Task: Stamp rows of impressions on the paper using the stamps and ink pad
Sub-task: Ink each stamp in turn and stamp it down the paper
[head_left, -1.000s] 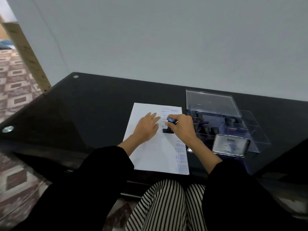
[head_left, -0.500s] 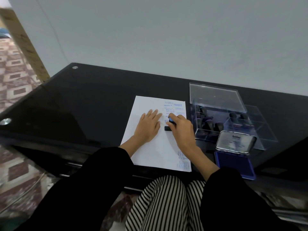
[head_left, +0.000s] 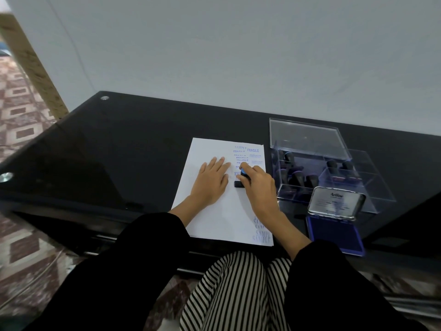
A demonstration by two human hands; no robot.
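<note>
Scarcely anything has shifted on the sheet since a second ago: the right hand point(head_left: 259, 187) still grips the small black stamp with a blue cap point(head_left: 239, 184), base down on the white paper sheet point(head_left: 210, 223), just beside the flat, spread left hand point(head_left: 211, 181). An impression in the FRAGILE column seems under way. Next should come a straight lift, then re-inking at the open blue ink pad point(head_left: 334, 232) nearby on the right.
</note>
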